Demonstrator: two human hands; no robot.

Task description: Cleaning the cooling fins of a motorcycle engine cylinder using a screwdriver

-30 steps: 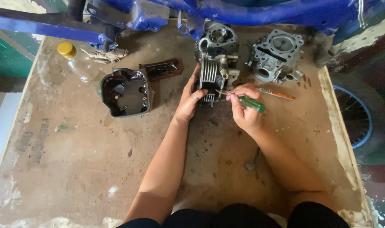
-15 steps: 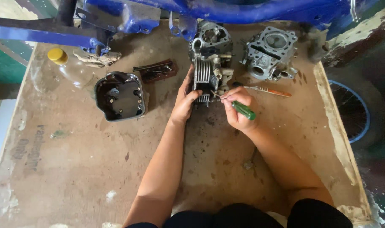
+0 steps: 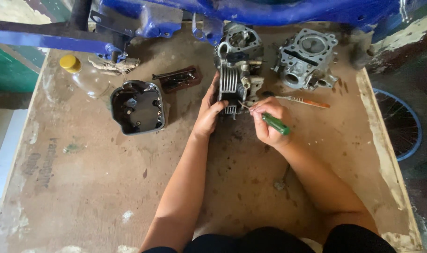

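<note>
The head view looks down at a worn wooden bench (image 3: 105,197). Near the middle of its far edge stands a finned engine cylinder head (image 3: 234,75). The left hand (image 3: 209,112) is wrapped against the left side of this part, fingers curled on the fins, and it holds the part steady. The right hand (image 3: 269,122) is closed around a green-handled screwdriver (image 3: 275,124), thumb and fingers pinching the handle, and the thin shaft points up-left to the lower right side of the cylinder head. Whether the tip touches a screw is too small to tell.

To do this step well, the tool probably should stay in line with the fastener, and the left hand should keep pressing the part down so that it does not turn or slide.

Just to the right of the part lies a second screwdriver with an orange handle (image 3: 303,100), and further toward the far right corner stands another engine casting (image 3: 307,58). On the left, a dark cover (image 3: 137,107) lies open side up, with a small dark metal piece (image 3: 178,78) just beyond it and a bottle with a yellow cap (image 3: 82,75) near the far left corner. A blue frame (image 3: 251,9) hangs over the far edge, so room upward there is small. The near half of the bench offers wide room for the forearms.
</note>
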